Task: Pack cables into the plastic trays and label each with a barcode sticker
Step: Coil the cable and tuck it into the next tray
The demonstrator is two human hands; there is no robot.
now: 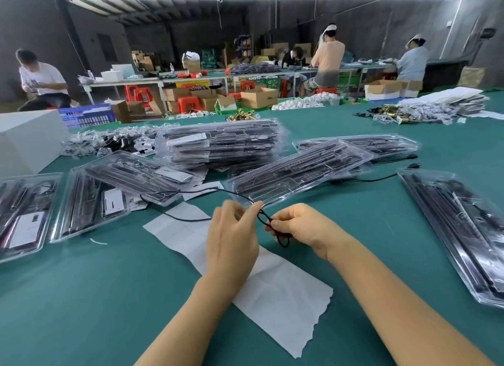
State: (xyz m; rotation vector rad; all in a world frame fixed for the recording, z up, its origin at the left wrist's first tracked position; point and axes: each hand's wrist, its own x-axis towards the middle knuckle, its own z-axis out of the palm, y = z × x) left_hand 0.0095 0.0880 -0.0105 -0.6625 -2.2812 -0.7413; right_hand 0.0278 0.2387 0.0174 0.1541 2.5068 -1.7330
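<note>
A thin black cable (188, 193) runs in a long loop over the green table (81, 297) toward the middle. My left hand (231, 237) pinches it near a small coil, and my right hand (300, 229) grips that coil (283, 239) in curled fingers. Just beyond my hands lies a clear plastic tray (300, 172) with dark parts inside, tilted on others. A white strip of sticker backing paper (272, 289) lies under my forearms.
A stack of packed trays (223, 142) stands behind. More trays lie at the left (24, 213), (90, 202) and far right (458, 229). A white box (27, 139) sits at the left edge. Two more black cables (381, 177) trail at the right. People work at benches behind.
</note>
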